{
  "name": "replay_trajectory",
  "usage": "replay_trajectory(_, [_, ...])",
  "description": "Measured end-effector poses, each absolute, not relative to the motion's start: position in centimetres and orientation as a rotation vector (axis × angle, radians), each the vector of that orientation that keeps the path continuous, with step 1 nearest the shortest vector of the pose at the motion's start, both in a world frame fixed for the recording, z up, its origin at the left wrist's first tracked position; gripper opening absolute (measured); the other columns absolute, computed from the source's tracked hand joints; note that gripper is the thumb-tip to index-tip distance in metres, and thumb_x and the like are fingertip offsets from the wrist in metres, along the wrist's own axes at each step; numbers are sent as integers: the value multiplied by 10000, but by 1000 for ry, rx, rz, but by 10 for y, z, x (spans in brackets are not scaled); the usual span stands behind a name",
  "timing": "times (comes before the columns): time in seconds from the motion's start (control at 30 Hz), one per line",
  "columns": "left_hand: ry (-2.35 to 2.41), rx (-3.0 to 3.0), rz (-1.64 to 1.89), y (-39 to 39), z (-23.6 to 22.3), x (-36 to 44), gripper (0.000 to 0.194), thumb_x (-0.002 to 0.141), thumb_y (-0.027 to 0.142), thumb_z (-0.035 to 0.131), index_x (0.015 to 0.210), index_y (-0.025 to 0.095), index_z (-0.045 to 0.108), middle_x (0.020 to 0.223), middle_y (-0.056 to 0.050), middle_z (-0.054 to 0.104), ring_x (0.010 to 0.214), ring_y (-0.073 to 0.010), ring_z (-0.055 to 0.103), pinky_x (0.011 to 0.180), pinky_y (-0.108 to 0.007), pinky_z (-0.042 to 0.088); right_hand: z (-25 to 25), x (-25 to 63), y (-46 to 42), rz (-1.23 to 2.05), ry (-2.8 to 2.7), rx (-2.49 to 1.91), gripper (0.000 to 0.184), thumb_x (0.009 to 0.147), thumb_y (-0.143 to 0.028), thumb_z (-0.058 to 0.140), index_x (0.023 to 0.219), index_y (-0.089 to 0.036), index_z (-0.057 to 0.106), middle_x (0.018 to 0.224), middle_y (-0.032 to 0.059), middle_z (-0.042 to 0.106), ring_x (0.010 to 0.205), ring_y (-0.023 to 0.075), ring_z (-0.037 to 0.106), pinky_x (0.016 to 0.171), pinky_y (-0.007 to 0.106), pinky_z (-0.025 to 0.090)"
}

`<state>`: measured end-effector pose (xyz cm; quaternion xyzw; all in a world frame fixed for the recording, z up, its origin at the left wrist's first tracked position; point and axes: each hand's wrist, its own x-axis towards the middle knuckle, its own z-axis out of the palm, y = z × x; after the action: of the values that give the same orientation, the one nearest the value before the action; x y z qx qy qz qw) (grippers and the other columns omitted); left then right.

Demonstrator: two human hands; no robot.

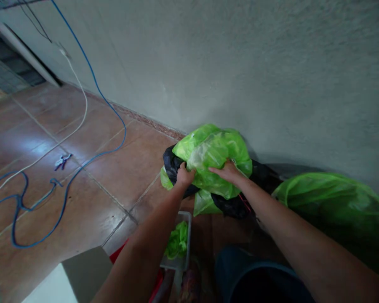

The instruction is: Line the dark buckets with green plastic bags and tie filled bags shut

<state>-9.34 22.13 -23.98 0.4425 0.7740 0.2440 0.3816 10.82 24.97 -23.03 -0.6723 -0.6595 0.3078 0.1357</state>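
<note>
A bulging translucent green plastic bag (214,155) lies against the wall, on top of black plastic bags (172,162). My left hand (185,176) is closed on the near left side of the green bag, beside the black plastic. On its near right side, my right hand (229,171) grips the same bag, thumb stretched across the front and fingers partly hidden in the folds. Another piece of green plastic (205,203) sticks out below the pile.
A clear plastic box (189,240) with bright green pieces stands near my feet. A blue bucket (230,269) and a large green mesh or plastic container (328,185) stand at the right. Blue cable (82,168), white cable (82,90) and a small tool (63,161) lie on the tiles.
</note>
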Motion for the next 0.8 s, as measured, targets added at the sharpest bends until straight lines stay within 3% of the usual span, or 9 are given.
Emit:
replay_trajectory(0.13, [2020, 1115, 670, 198, -207, -92, 784, 842, 361, 663, 1494, 45, 364, 1497, -253, 473, 1395, -321, 469, 1133, -371, 375, -184, 125, 211, 892, -1788, -1957, 1040, 734, -537, 736, 1545, -103, 251, 1537, 230, 407, 1413, 344, 410, 1143, 453, 361])
replay_trajectory(0.3, [1996, 1139, 731, 147, -171, -83, 705, 831, 352, 664, 1444, 73, 455, 1412, -220, 572, 1313, -338, 544, 1088, -405, 435, -127, 159, 138, 785, -1876, -1889, 753, 816, -393, 650, 1479, -152, 387, 1467, 178, 515, 1356, 295, 497, 1135, 440, 384])
replay_trajectory(0.4, [1815, 1127, 722, 102, -164, -75, 615, 845, 325, 640, 1400, 93, 516, 1305, -168, 663, 1181, -284, 641, 1014, -375, 495, -108, 185, 82, 839, -1856, -1927, 651, 831, -362, 621, 1428, -157, 459, 1368, 174, 605, 1248, 291, 594, 1062, 435, 463])
replay_trajectory(0.5, [1777, 1103, 567, 46, -173, -79, 501, 850, 288, 635, 1325, 130, 599, 1254, -116, 703, 1150, -237, 659, 988, -329, 505, -107, 207, 26, 958, -1831, -1984, 590, 831, -362, 608, 1375, -154, 518, 1303, 174, 654, 1125, 290, 670, 990, 438, 518])
replay_trajectory(0.6, [2054, 992, 150, -11, -192, -94, 470, 893, 257, 573, 1340, 114, 591, 1249, -126, 706, 1152, -219, 666, 943, -268, 512, -118, 212, -13, 1050, -1817, -1977, 500, 839, -380, 578, 1288, -158, 587, 1251, 177, 684, 981, 272, 722, 914, 427, 555])
replay_trajectory(0.67, [2126, 928, 15, -39, -205, -104, 447, 876, 170, 549, 1306, 67, 612, 1199, -176, 718, 1119, -261, 686, 904, -299, 532, -123, 202, -27, 1095, -1846, -1931, 451, 846, -384, 557, 1231, -157, 620, 1189, 170, 711, 958, 267, 727, 912, 421, 553])
replay_trajectory(0.8, [2182, 960, -94, -52, -231, -113, 423, 858, 96, 515, 1259, 103, 649, 1385, -200, 600, 1112, -266, 689, 901, -303, 534, -115, 161, -37, 1226, -1967, -1778, 393, 871, -371, 513, 1197, -187, 634, 1162, 127, 721, 954, 244, 716, 909, 405, 543])
